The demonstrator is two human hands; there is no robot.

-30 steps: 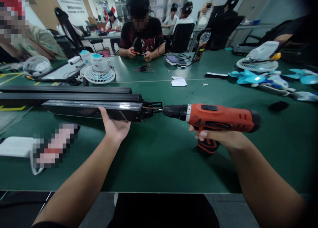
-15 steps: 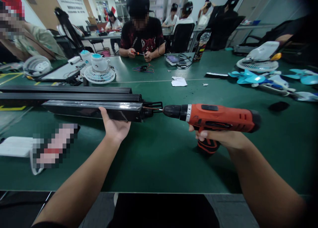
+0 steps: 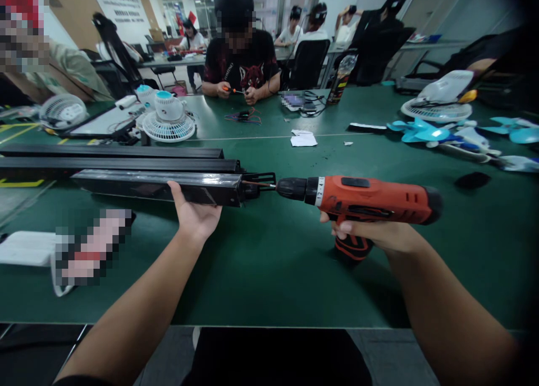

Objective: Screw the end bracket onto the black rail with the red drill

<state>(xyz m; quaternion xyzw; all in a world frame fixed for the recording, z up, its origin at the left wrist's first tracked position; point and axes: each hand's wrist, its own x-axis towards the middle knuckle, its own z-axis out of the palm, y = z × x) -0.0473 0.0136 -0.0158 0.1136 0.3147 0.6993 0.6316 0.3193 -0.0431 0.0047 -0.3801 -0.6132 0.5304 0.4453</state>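
Note:
My left hand (image 3: 197, 215) grips a long black rectangular bar (image 3: 202, 193) from below, thumb up along its near side and the other fingers hidden beneath. At the bar's right end a black bracket (image 3: 265, 175) sticks out. My right hand (image 3: 370, 231) is wrapped round the handle of a red and black cordless drill (image 3: 379, 195), which lies level and points left. From its chuck (image 3: 290, 188) a thin bit runs to the bar's end at the bracket. Whether the bit sits in a screw is too small to tell.
Two more black bars (image 3: 126, 164) lie just behind. A pixelated pinkish item (image 3: 99, 246) and a white object (image 3: 31, 247) are at the left. Fan parts (image 3: 168, 125) and blue fan blades (image 3: 425, 131) lie farther back. Across the green table (image 3: 269, 285), a person (image 3: 242, 66) holds a screwdriver.

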